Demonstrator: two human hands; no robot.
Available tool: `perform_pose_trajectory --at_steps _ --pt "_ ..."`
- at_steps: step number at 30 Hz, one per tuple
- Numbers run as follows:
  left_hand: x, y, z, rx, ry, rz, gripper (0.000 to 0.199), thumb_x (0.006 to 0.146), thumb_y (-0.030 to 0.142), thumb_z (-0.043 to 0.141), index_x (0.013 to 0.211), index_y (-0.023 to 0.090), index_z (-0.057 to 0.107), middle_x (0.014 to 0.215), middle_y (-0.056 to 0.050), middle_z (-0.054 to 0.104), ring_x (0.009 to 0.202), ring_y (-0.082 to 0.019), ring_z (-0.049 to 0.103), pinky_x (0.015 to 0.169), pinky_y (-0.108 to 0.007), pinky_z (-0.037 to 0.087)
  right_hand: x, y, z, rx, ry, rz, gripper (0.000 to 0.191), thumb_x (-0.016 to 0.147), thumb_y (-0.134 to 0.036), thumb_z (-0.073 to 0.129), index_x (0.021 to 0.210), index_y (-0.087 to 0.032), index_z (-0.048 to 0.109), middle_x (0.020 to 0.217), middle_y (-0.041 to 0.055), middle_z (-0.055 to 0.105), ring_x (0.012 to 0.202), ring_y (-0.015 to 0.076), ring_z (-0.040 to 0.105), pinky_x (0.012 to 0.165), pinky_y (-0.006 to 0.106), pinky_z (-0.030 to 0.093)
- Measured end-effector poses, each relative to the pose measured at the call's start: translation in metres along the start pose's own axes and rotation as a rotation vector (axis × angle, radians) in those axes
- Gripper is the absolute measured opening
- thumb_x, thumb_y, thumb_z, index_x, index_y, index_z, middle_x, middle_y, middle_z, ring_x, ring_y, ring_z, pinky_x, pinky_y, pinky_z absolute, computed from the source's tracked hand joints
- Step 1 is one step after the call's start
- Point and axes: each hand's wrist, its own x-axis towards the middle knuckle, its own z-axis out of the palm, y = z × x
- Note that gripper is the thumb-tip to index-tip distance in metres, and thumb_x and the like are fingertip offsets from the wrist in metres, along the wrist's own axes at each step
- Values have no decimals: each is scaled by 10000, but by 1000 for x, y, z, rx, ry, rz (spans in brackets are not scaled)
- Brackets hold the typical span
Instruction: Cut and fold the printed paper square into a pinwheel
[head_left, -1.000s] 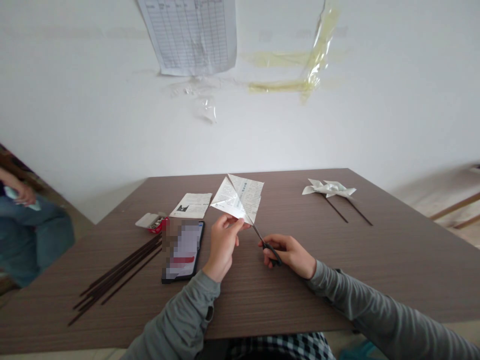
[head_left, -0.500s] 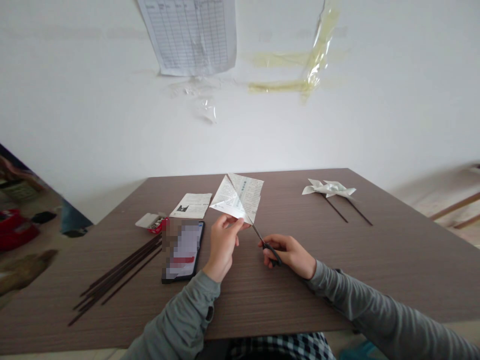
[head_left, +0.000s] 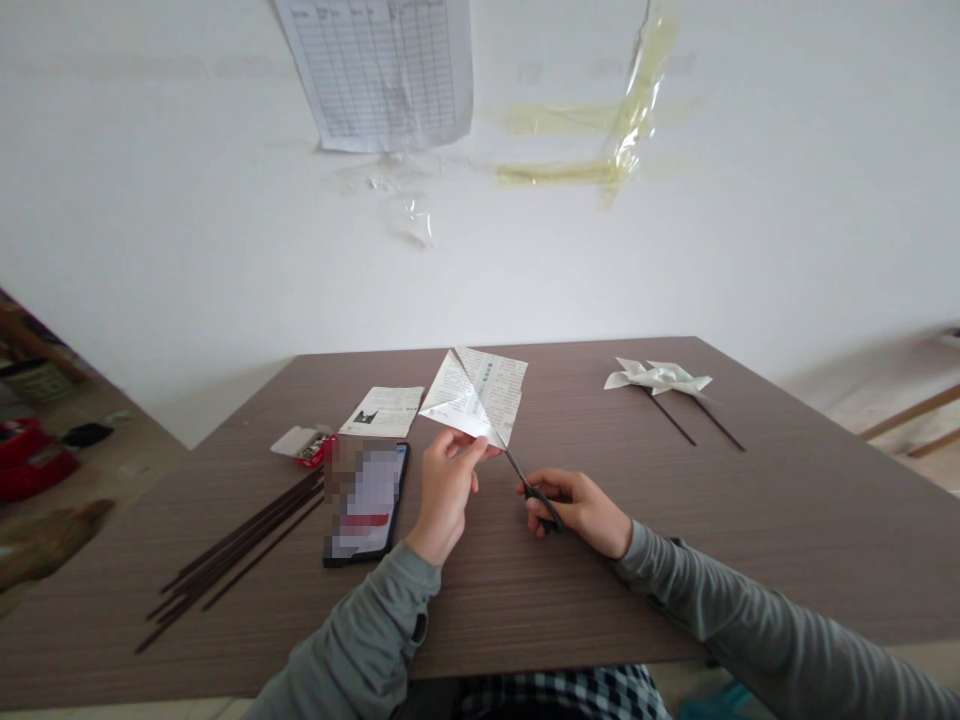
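Observation:
A square of printed paper (head_left: 491, 385), with a slit running in from its far corner, is pinched at its near edge between the thumb and fingers of my left hand (head_left: 448, 480). My right hand (head_left: 574, 507) is closed round the black handles of the scissors (head_left: 546, 507). The scissor blades point up and left, meeting the paper's near corner just right of my left thumb. Whether the blades are parted is hard to see.
Left of my hands lie a phone (head_left: 371, 500), dark thin sticks (head_left: 232, 540), an opened small red-and-white box (head_left: 306, 446) and another printed sheet (head_left: 382, 411). Two paper pinwheels (head_left: 660, 377) on sticks rest at the back right of the brown table (head_left: 750, 540).

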Motion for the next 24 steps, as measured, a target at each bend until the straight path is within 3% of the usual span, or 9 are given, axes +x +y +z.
perform_pose_trajectory --at_steps 24 --pt "-1 3 2 -27 7 -12 419 722 471 1067 858 221 760 942 -65 855 789 -292 941 446 -204 324 1 3 2 26 4 -7 751 934 -878 1068 1222 -216 861 850 47 885 743 238 782 800 415 646"
